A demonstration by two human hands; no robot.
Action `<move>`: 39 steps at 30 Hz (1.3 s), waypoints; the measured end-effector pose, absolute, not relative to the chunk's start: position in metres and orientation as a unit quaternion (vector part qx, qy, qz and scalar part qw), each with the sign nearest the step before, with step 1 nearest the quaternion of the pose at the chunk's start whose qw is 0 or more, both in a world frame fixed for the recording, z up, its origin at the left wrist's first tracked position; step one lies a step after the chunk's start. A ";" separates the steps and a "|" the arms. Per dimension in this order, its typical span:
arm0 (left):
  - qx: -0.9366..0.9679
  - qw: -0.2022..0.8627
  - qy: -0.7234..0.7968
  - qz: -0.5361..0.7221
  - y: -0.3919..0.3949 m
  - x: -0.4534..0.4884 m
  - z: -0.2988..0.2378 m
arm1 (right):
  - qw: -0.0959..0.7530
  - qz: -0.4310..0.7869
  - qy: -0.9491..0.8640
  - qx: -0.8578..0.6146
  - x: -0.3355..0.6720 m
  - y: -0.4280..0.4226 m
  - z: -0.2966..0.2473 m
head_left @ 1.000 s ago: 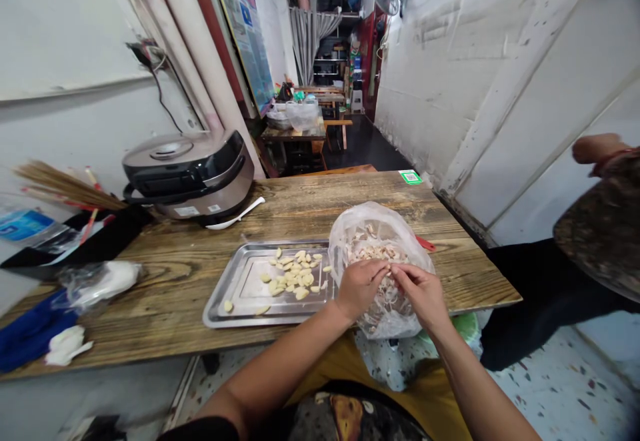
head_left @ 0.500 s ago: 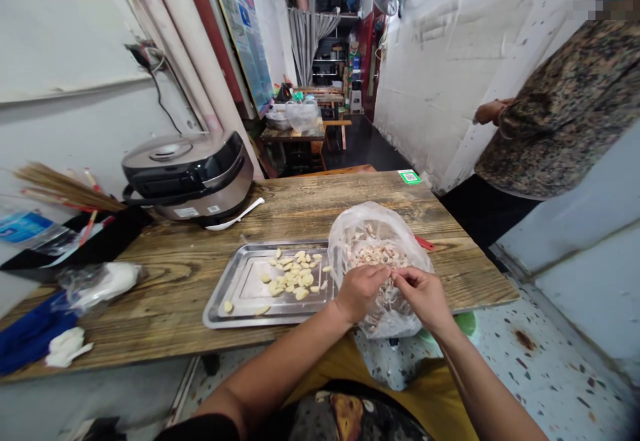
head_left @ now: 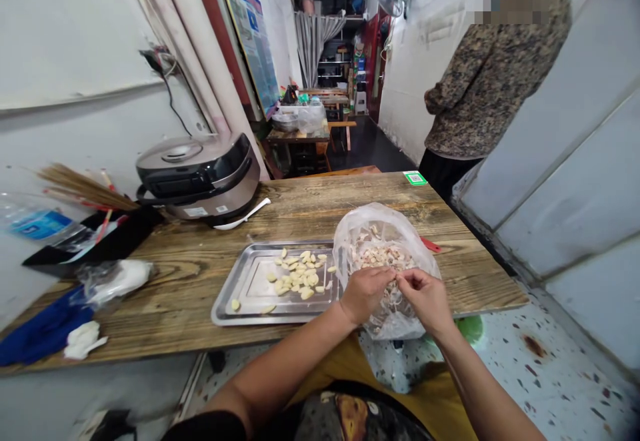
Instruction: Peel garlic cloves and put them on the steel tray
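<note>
My left hand (head_left: pixel 369 292) and my right hand (head_left: pixel 424 297) meet fingertip to fingertip over an open clear plastic bag (head_left: pixel 345 227). Both are closed in a pinch on a small garlic clove, mostly hidden by the fingers. Inside the bag lie unpeeled garlic cloves (head_left: pixel 383 254) and loose papery skins. Left of the bag, a shallow metal tray (head_left: pixel 235 294) holds several pale peeled garlic cloves (head_left: pixel 300 274), most of them clustered toward its right half. The bag overlaps the tray's right edge.
A rice cooker (head_left: pixel 200 174) stands at the back left, a white spoon (head_left: pixel 245 215) before it. Farther left are a black box (head_left: pixel 130 234) with chopsticks, a blue cloth (head_left: pixel 45 327) and crumpled tissue (head_left: pixel 84 341). Something red (head_left: pixel 430 245) lies behind the bag. A person (head_left: pixel 495 81) stands at right.
The view has shifted slightly, so the table things sit a little farther right. The person at right has moved away, farther back along the wall. My hands keep their pinch over the bag.
</note>
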State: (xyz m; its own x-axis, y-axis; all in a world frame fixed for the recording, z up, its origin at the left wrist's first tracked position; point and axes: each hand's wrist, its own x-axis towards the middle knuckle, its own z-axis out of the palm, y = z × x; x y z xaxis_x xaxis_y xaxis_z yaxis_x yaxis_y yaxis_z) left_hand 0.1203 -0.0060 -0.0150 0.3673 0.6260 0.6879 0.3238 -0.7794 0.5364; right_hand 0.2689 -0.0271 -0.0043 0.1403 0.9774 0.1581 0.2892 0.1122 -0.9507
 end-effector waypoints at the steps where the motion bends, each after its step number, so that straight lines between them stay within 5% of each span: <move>1: 0.783 0.199 0.316 0.498 -0.007 0.122 -0.015 | 0.502 0.348 -0.548 -0.572 0.268 -0.026 -0.004; 8: 0.497 0.558 0.374 0.549 -0.003 0.129 -0.005 | 0.513 0.377 -0.508 -0.581 0.274 -0.009 -0.007; 12: 0.413 0.641 0.354 0.542 0.000 0.129 -0.003 | 0.471 0.343 -0.560 -0.589 0.281 -0.003 -0.014; 17: 0.483 0.588 0.382 0.523 0.001 0.128 -0.010 | 0.419 0.239 -0.664 -0.571 0.280 -0.011 -0.005; 28: 0.696 0.298 0.387 0.526 -0.007 0.123 -0.005 | 0.433 0.180 -0.711 -0.523 0.274 -0.022 0.016; 39: 0.722 0.266 0.337 0.542 -0.007 0.122 -0.010 | 0.366 0.143 -0.763 -0.513 0.278 -0.025 0.023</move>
State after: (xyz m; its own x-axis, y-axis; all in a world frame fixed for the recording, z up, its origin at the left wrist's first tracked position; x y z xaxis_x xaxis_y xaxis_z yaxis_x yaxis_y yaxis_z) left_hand 0.1220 -0.0066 -0.0101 0.1851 0.7755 0.6037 0.1986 -0.6311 0.7498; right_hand 0.2778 -0.0254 0.0233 -0.2059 0.8872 0.4128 0.6785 0.4334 -0.5931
